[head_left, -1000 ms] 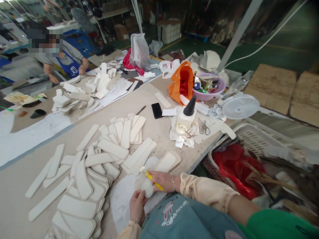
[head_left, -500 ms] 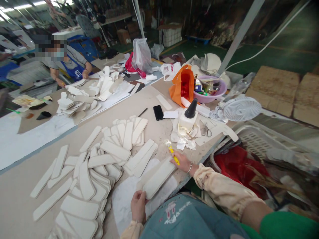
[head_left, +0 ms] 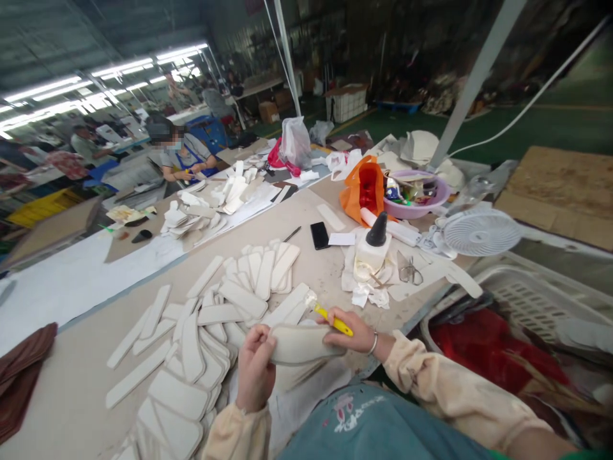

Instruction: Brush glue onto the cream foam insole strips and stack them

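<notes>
Between my hands a pale, rounded-end strip (head_left: pixel 304 345) is raised off the table and slightly bent. My left hand (head_left: pixel 257 365) pinches its left end between thumb and fingers. My right hand (head_left: pixel 352 329) holds a yellow-handled brush (head_left: pixel 335 321) with whitish, glue-like stuff on its head, and its fingers also grip the strip's right end. To the left lies a large heap of similar pale strips (head_left: pixel 191 345), with more strips (head_left: pixel 268 268) fanned out behind. A white bottle with a black cone top (head_left: pixel 371 249) stands on crumpled paper beyond my right hand.
A black phone (head_left: pixel 319 236), a pen (head_left: pixel 292 234) and scissors (head_left: pixel 410 273) lie on the table (head_left: pixel 230 249). An orange bag (head_left: pixel 357 191), purple basin (head_left: pixel 431 206) and white fan (head_left: pixel 481 231) stand at the right. A white basket (head_left: pixel 507 281) is beside the table; a co-worker (head_left: pixel 184 153) sits across.
The strip has come up off the table and now bends between my hands. My left hand has risen. The view has swung left and up, showing brown pieces at the left.
</notes>
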The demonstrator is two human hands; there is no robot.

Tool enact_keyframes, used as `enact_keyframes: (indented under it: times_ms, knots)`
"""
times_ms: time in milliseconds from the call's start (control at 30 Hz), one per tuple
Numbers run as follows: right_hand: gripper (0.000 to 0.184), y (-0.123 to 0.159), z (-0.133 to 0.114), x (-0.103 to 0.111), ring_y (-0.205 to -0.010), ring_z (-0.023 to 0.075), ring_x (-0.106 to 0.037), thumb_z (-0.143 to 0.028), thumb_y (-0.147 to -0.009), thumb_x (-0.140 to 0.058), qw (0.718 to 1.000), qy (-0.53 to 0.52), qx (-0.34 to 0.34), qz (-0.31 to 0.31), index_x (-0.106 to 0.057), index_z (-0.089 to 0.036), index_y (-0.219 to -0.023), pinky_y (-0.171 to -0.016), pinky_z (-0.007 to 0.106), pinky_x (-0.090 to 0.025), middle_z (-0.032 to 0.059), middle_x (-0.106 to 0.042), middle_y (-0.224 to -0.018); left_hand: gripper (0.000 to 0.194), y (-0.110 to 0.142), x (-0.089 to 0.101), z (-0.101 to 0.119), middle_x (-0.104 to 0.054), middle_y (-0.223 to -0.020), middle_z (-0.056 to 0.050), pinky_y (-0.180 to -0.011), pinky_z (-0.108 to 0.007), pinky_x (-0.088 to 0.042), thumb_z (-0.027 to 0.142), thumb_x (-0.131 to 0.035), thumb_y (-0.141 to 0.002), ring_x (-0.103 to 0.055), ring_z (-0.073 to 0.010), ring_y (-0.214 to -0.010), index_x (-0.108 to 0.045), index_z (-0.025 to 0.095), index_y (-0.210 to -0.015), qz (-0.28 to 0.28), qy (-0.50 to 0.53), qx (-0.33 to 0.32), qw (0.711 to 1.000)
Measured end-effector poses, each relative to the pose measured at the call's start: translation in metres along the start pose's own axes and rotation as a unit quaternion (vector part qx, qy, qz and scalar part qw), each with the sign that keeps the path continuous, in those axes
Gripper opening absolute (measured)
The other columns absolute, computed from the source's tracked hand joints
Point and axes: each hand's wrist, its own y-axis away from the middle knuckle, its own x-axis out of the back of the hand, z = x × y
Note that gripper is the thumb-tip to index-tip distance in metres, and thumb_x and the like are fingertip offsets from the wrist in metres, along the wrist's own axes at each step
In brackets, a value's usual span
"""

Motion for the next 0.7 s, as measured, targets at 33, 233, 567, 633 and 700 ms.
enact_keyframes:
  times_ms: [33,233,567,633,700]
  knots:
    - [0.029,0.001,-0.003,-0.001,-0.074,0.0157,-0.059,-0.039,-0.070,-0.065,1.000,-0.005,-0.010,0.007,-0.042,-0.023,-0.079,-0.063,0.025,-0.045,-0.0018,-0.060,-0.081,0.022,-0.003,-0.004,0.009,-0.048,-0.058,0.005,-0.051,-0.020,-0.031,0.031,-0.067,-0.061,-0.042,-0.0086,-0.053,-0.049,0.019,-0.070,0.012,0.018,-0.008,1.000]
    - [0.028,0.014,-0.017,0.002,-0.055,0.0104,-0.042,-0.039,-0.074,-0.061,0.991,-0.029,-0.054,0.123,-0.039,-0.022,-0.071,-0.050,0.020,-0.036,-0.0070,-0.041,-0.061,0.021,-0.026,-0.009,0.037,-0.060,-0.068,0.004,-0.061,-0.021,-0.043,0.024,-0.068,-0.061,-0.055,-0.0099,-0.062,-0.055,0.017,-0.075,0.098,0.127,-0.055,0.986]
    - [0.029,0.034,-0.045,0.023,-0.053,0.0100,-0.037,-0.040,-0.076,-0.058,0.984,-0.033,-0.054,0.166,-0.037,-0.022,-0.071,-0.048,0.020,-0.032,-0.0066,-0.035,-0.059,0.019,-0.041,-0.013,0.020,-0.067,-0.078,-0.001,-0.072,-0.023,-0.047,0.018,-0.064,-0.066,-0.061,-0.0102,-0.069,-0.062,0.017,-0.085,0.147,0.181,-0.063,0.970]
    - [0.028,0.039,-0.043,0.027,-0.052,0.0102,-0.037,-0.040,-0.077,-0.057,0.985,-0.030,-0.057,0.160,-0.037,-0.022,-0.072,-0.048,0.020,-0.032,-0.0066,-0.035,-0.058,0.020,-0.039,-0.016,0.016,-0.066,-0.076,-0.001,-0.071,-0.023,-0.047,0.017,-0.064,-0.066,-0.061,-0.0099,-0.068,-0.061,0.016,-0.086,0.140,0.191,-0.060,0.970]
    - [0.027,0.044,-0.041,0.030,-0.052,0.0104,-0.037,-0.039,-0.078,-0.057,0.985,-0.024,-0.057,0.164,-0.037,-0.022,-0.072,-0.048,0.020,-0.033,-0.0065,-0.035,-0.058,0.022,-0.037,-0.020,0.014,-0.066,-0.075,-0.001,-0.068,-0.022,-0.048,0.014,-0.064,-0.065,-0.061,-0.0098,-0.066,-0.061,0.015,-0.087,0.132,0.211,-0.063,0.966]
